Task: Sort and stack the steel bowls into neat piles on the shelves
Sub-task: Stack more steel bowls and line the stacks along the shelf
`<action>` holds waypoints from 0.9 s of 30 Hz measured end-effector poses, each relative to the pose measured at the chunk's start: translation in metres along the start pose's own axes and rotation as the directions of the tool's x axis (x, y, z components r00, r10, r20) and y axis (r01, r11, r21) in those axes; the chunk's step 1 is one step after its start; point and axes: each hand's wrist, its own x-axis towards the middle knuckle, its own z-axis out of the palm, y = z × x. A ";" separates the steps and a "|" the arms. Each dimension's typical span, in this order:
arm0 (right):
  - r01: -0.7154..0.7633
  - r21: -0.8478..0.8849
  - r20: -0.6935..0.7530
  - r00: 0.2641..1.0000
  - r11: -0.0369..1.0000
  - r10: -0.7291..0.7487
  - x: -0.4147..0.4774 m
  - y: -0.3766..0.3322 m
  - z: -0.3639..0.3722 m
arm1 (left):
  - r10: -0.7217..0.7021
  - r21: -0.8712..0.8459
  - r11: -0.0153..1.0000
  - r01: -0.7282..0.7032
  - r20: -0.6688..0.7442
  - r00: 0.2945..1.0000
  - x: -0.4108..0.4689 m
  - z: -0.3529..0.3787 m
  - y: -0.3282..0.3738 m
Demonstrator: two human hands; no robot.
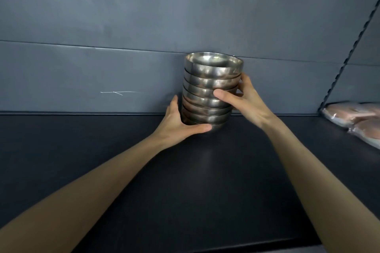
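Both hands, left hand [178, 122] and right hand [244, 101], wrap their fingers around the bowl pile [209, 90] on the far dark shelf [102, 160].

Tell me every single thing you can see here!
pile of steel bowls: one pile, about eight bowls, shiny silver, middle, close to the back wall
shelf: one, black, under the pile and the arms
back wall: one, grey-blue, behind the pile
scratch: one, white, on the wall, left of the pile
wrapped packets: at least two, pinkish in clear plastic, on the shelf at the far right
slotted strip: one, dark metal, slanting up the wall on the right
left hand: one, holds the pile low on its left side
right hand: one, holds the pile higher up on its right side
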 end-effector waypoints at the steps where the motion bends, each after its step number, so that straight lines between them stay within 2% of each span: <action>1: 0.008 0.014 -0.003 1.000 1.000 -0.008 0.000 0.002 0.000 | -0.006 -0.018 1.000 0.006 -0.007 1.000 -0.001 0.002 -0.003; 6: -0.017 0.092 0.003 1.000 0.996 0.017 -0.001 0.014 0.002 | 0.029 -0.059 0.998 -0.030 -0.014 0.999 -0.001 0.009 -0.012; 11: -0.031 0.101 0.032 0.999 0.994 0.028 -0.001 0.019 0.004 | 0.077 -0.078 0.994 -0.078 -0.011 0.997 0.003 0.011 -0.014; 27: -0.014 0.171 -0.005 1.000 0.985 0.016 0.002 0.025 0.008 | 0.006 -0.106 0.994 -0.009 -0.029 1.000 0.005 0.010 -0.014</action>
